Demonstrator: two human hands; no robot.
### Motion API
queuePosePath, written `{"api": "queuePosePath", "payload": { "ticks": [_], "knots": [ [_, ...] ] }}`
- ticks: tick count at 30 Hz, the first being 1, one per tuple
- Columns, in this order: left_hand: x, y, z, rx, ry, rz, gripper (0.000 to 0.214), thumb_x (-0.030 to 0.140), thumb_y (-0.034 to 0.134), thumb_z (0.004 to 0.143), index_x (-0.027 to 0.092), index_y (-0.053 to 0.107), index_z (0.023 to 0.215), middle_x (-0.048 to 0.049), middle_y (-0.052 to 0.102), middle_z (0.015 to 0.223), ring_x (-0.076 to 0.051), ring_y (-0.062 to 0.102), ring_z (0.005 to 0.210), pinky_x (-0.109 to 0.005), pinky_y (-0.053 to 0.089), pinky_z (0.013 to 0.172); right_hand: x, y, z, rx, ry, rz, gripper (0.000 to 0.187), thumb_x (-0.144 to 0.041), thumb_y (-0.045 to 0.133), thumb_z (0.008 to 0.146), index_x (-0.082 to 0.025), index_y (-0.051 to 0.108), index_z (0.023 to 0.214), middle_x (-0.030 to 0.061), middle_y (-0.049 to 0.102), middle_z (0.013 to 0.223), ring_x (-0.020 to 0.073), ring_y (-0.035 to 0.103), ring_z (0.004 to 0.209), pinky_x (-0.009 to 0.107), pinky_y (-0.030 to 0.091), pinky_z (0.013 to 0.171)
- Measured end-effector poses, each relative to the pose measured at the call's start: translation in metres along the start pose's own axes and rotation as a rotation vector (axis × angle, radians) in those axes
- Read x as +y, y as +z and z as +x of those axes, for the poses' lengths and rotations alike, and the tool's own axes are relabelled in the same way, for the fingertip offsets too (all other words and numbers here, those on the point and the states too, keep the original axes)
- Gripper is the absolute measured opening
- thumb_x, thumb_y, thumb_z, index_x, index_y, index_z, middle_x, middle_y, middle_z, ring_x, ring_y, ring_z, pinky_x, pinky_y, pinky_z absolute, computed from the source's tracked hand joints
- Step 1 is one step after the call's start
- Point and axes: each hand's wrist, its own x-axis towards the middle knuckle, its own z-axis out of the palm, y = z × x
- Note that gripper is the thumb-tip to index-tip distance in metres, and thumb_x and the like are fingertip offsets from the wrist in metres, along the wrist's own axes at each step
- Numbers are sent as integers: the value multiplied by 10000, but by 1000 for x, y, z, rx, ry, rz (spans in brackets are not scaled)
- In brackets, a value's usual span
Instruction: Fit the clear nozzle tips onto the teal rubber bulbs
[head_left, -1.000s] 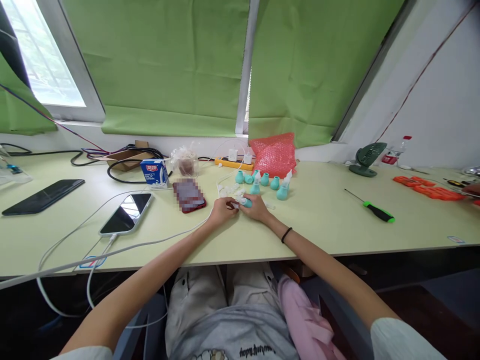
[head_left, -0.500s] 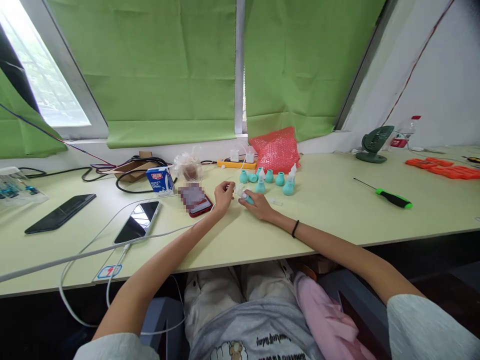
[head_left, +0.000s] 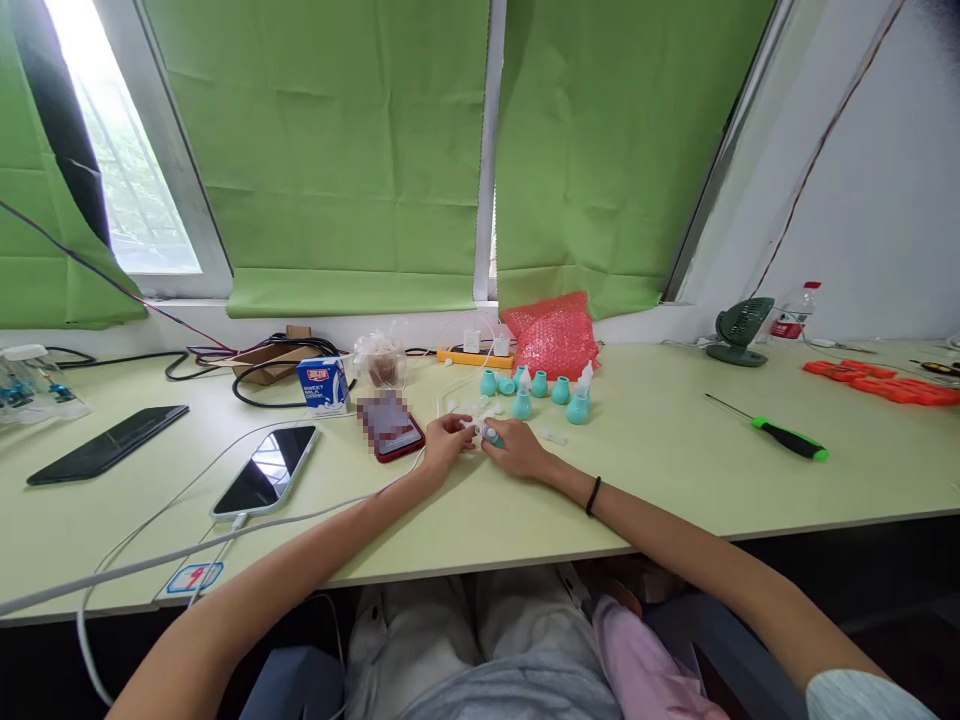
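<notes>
so the teal bulb (head_left: pixel 494 438) is gripped in the right hand (head_left: pixel 519 449), off to the right of the red phone (head_left: pixel 396 432), long axis slanted, pale end aimed toward the left hand (head_left: pixel 445 441), whose fingertips are bunched, anything pinched there can't be made out tbh
</notes>
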Motion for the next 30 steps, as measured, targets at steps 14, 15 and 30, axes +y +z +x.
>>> {"api": "queuePosePath", "payload": {
  "ticks": [14, 15, 30],
  "knots": [
    [5, -16, 12, -264, -123, -248, 206, 194, 700, 547, 69, 622, 690, -27, 570, 572, -76, 536, 513, -223, 476, 545, 7, -10, -5, -83, 49, -91, 220, -332, 394, 809, -162, 515, 878, 52, 609, 751, 166, 527, 696, 231, 252, 562],
    [5, -17, 12, -266, -113, -251, 211, 207, 698, 551, 72, 621, 693, -26, 570, 579, -75, 537, 519, -219, 474, 545, 7, -10, -5, -83, 50, -94, 220, -338, 402, 805, -166, 520, 874, 50, 610, 754, 167, 528, 700, 231, 252, 559],
    [16, -24, 9, -419, -96, -11, 306, 264, 720, 521, 71, 659, 750, -47, 610, 597, -104, 549, 548, -279, 496, 608, 6, -13, -9, -188, 26, -155, 256, -378, 408, 808, -165, 545, 839, 86, 616, 823, 201, 546, 763, 245, 280, 562]
  ]
}}
